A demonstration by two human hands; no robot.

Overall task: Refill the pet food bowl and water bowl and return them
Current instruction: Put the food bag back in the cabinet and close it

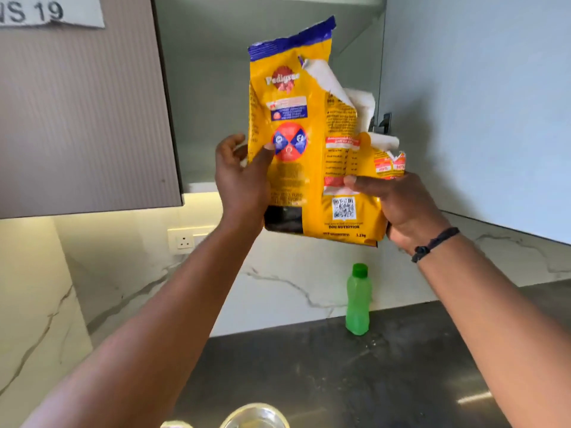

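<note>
A yellow and blue dog food bag (pixel 312 140), torn open at its top right, is held upright in the air in front of an open wall cupboard (pixel 265 88). My left hand (pixel 244 180) grips the bag's left edge with the thumb across its front. My right hand (pixel 401 208) clasps its lower right corner. A green water bottle (pixel 358 301) with a green cap stands on the dark countertop (pixel 340 366) by the marble backsplash. The rim of a clear glass bowl (pixel 253 417) shows at the bottom edge; its inside is hidden.
The cupboard's grey door (pixel 83 118) hangs open on the left, and the right door (pixel 475 112) stands open on the right. A wall socket (pixel 185 241) sits on the backsplash under a lit strip. A marble side wall (pixel 34 319) closes the left.
</note>
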